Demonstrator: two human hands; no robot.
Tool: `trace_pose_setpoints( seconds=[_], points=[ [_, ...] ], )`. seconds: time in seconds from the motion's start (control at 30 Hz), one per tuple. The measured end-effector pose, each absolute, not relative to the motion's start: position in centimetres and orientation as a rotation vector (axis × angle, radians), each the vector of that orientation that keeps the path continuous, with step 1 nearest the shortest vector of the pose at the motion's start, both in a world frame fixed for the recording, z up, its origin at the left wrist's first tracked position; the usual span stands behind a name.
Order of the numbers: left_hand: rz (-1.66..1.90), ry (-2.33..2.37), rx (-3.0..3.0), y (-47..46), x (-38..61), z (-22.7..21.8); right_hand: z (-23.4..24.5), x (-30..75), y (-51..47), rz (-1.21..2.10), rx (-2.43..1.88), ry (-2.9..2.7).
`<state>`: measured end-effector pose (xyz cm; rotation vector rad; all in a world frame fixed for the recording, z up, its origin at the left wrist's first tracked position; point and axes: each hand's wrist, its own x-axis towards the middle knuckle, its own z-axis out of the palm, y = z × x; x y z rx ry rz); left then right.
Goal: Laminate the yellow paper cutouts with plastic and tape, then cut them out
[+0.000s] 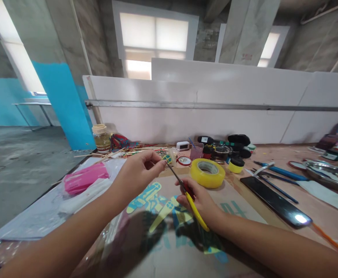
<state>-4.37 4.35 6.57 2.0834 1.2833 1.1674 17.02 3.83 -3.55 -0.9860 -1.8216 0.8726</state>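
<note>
My right hand [199, 200] is closed round the yellow handles of a pair of scissors [186, 195], whose blades point up and left. My left hand [141, 170] pinches a small yellow and blue piece [166, 157] right at the blade tips. Both hands hover over a brown cardboard sheet [238, 210] printed with yellow and teal shapes [146, 195]. A roll of yellow tape [207, 172] lies just behind my right hand.
A black phone [276, 200] and blue-handled tools [281, 172] lie to the right, with a metal tray [329, 175] beyond. Pink packaging [83, 179] lies on the left. A jar [101, 138], wooden sticks and small containers [229, 152] line the white partition at the back.
</note>
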Motion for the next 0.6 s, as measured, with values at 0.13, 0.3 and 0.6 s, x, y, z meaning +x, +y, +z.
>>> trace_pose_setpoints(
  seconds=[0.13,0.3,0.6],
  points=[
    [1.115,1.257,2.076,4.27,-4.14,6.33,-3.49,17.06,4.01,0.909,-0.963,-1.767],
    [1.066,1.232,2.044,4.62,-4.05,5.96,-3.62,17.15,4.17,0.988,-0.936,-1.720],
    [1.035,1.232,2.012,4.99,-4.26,5.63,-3.42,17.21,4.05,1.024,-0.924,-1.697]
  ],
)
